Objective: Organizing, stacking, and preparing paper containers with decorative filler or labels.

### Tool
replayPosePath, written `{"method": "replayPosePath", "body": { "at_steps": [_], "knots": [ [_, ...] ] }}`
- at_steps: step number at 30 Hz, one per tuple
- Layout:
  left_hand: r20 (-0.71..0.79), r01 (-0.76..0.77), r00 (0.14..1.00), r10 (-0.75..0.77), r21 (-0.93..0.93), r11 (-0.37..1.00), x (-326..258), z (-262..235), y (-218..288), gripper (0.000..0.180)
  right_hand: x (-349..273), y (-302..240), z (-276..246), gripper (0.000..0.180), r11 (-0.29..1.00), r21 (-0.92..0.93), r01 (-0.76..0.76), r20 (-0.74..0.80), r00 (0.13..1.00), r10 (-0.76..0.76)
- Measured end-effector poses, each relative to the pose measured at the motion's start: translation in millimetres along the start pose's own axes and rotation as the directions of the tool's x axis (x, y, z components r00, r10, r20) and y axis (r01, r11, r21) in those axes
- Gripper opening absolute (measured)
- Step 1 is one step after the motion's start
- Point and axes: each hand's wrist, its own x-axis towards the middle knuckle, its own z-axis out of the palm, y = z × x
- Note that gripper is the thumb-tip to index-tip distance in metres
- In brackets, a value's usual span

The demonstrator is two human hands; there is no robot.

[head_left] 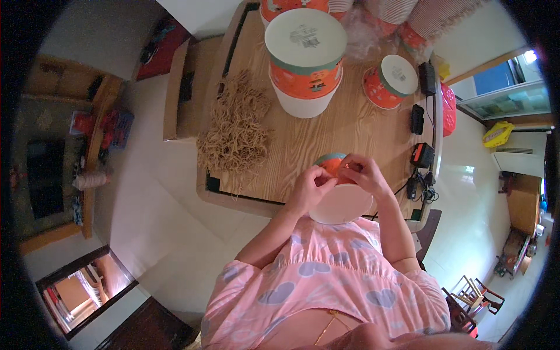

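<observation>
Close to my body, at the table's near edge, a small orange paper bucket (341,205) with a green band lies tilted, its round white side toward me. My left hand (312,188) is at its left, thumb and fingertips pinched together against the orange wall. Beside it my right hand (361,175) is also closed in a pinch, fingertips at the same wall. Whatever thin thing the fingertips grip is too small to make out. To the left lies a tangled heap of brown cord pieces (236,131).
Farther back stands a large orange-and-white bucket stack (312,64), with a smaller orange bucket (392,81) to its right. Nested tubs (391,11) and clear plastic (367,35) fill the back. Black devices (422,156) and cables line the right edge. A cardboard box (195,87) stands left of the table.
</observation>
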Motion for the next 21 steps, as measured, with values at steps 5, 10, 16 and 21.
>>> {"method": "replayPosePath", "body": {
  "at_steps": [5, 10, 16, 21],
  "knots": [
    [-0.142, -0.354, 0.853, 0.503, 0.551, 0.756, -11, 4, -4, 0.027, 2, -1, -2, 0.004, 0.996, -0.095, 0.002, -0.002, 1.0, -0.002],
    [-0.116, -0.202, 0.939, 0.325, 0.578, 0.79, -6, -7, -28, 0.03, 2, -3, -3, 0.003, 0.995, -0.058, -0.083, 0.023, 0.996, 0.085],
    [-0.27, -0.013, 0.956, 0.118, 0.36, 0.933, 6, -43, -40, 0.026, -6, 2, -25, 0.004, 0.979, 0.047, -0.196, -0.104, 0.974, 0.2],
    [-0.179, -0.257, 0.929, 0.324, 0.32, 0.912, 3, -46, -34, 0.027, -7, 21, -31, 0.008, 0.98, 0.148, -0.131, -0.07, 0.987, 0.142]
  ]
}}
